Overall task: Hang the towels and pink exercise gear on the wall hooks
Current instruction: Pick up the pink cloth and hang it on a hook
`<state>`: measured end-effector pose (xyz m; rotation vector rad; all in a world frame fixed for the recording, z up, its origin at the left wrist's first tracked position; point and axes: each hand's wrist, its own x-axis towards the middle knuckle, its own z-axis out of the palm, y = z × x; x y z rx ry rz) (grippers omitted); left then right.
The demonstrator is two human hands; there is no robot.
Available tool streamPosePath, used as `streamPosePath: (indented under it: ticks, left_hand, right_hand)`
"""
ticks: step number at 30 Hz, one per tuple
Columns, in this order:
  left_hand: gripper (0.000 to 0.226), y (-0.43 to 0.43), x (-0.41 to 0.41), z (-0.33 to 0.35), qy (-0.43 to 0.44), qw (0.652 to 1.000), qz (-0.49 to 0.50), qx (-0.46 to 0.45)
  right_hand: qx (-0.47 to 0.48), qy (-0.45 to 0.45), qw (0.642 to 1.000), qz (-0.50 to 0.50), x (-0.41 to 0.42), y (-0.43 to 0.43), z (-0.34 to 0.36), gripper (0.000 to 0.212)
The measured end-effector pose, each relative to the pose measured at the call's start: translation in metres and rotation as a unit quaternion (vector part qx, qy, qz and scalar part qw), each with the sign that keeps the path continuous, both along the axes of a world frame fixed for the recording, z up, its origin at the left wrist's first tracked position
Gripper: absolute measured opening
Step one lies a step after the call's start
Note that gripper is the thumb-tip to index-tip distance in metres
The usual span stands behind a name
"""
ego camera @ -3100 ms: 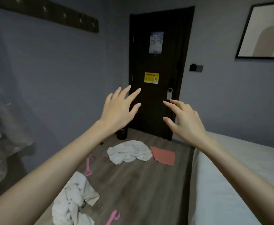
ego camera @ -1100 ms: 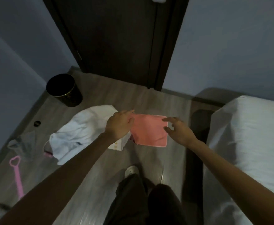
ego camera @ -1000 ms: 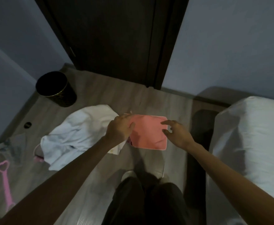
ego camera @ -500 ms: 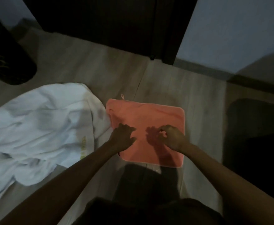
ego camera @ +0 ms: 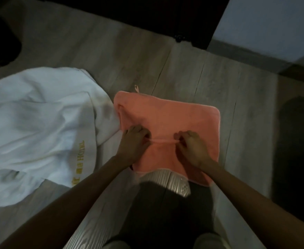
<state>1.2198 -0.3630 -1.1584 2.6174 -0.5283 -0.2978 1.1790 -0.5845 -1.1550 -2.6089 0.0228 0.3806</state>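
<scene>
Pretty dim shot, so plenty is hard to make out: a dark shape (ego camera: 0,42) is cut off at the upper left corner and can't be identified, and the right edge is swallowed by shadow. The white towel (ego camera: 39,126) is cropped by the left edge, with gold "HOTEL" lettering seen near its hem. The pink towel (ego camera: 174,115) is spread on the wood floor (ego camera: 183,69) mid-frame, touching the white towel, with a small loop (ego camera: 136,88) at its upper left corner. A raised fold across its middle is pinched by 2 hands, the left hand (ego camera: 133,142) and the right hand (ego camera: 190,148), fingers curled, tips mostly hidden. Its lower edge is partly covered by forearms and dark trousers (ego camera: 165,212).
</scene>
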Motion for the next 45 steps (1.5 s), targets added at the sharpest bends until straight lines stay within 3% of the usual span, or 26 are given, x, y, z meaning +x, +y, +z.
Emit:
streamPosePath:
  ticks: [5, 8, 12, 17, 21, 25, 29, 33, 35, 39, 42, 44, 45]
  left_hand:
    - [0.021, -0.002, 0.010, 0.113, 0.055, 0.991, 0.073, -0.097]
    - [0.032, 0.000, 0.021, 0.205, 0.048, 0.986, 0.063, -0.148]
    - [0.009, 0.013, 0.032, 0.339, 0.046, 0.969, 0.128, -0.208]
    - [0.004, 0.030, 0.022, 0.516, 0.049, 0.962, 0.150, -0.221]
    - [0.030, 0.041, -0.001, 0.633, 0.067, 0.958, 0.115, -0.254]
    - [0.062, 0.049, -0.019, 0.731, 0.106, 0.956, 0.074, -0.265]
    - [0.073, 0.056, -0.021, 0.813, 0.115, 0.943, 0.061, -0.306]
    - [0.076, 0.067, -0.026, 0.867, 0.054, 0.944, 0.078, -0.315]
    - [0.056, 0.075, -0.035, 0.888, -0.010, 0.949, 0.109, -0.296]
    - [0.013, 0.107, -0.059, 0.910, -0.113, 0.924, 0.185, -0.316]
    - [0.015, 0.141, -0.073, 0.934, -0.161, 0.891, 0.264, -0.332]
    - [0.005, 0.163, -0.080, 0.959, -0.214, 0.891, 0.287, -0.278]
    - [0.010, 0.173, -0.084, 0.973, -0.246, 0.894, 0.293, -0.234]
  right_hand:
    - [0.066, 0.007, 0.997, -0.030, 0.017, 0.005, 0.115, 0.012]
    - [0.107, -0.007, 0.994, -0.035, 0.026, 0.011, 0.211, 0.009]
    - [0.116, -0.060, 0.991, -0.024, 0.039, 0.017, 0.347, 0.011]
    - [0.088, -0.077, 0.991, 0.058, 0.049, 0.037, 0.521, 0.015]
    - [0.072, -0.102, 0.988, 0.093, 0.051, 0.056, 0.659, 0.018]
    - [0.118, -0.139, 0.975, 0.130, 0.052, 0.072, 0.794, 0.016]
    - [0.168, -0.197, 0.950, 0.172, 0.051, 0.091, 0.907, 0.013]
    - [0.217, -0.251, 0.924, 0.190, 0.051, 0.108, 0.982, 0.013]
    - [0.236, -0.274, 0.914, 0.187, 0.051, 0.113, 1.009, 0.014]
    - [0.259, -0.308, 0.899, 0.175, 0.051, 0.119, 1.037, 0.015]
    - [0.249, -0.306, 0.901, 0.178, 0.052, 0.125, 1.038, 0.013]
    - [0.243, -0.288, 0.906, 0.195, 0.050, 0.135, 1.035, 0.013]
    - [0.243, -0.287, 0.904, 0.205, 0.048, 0.141, 1.034, 0.013]
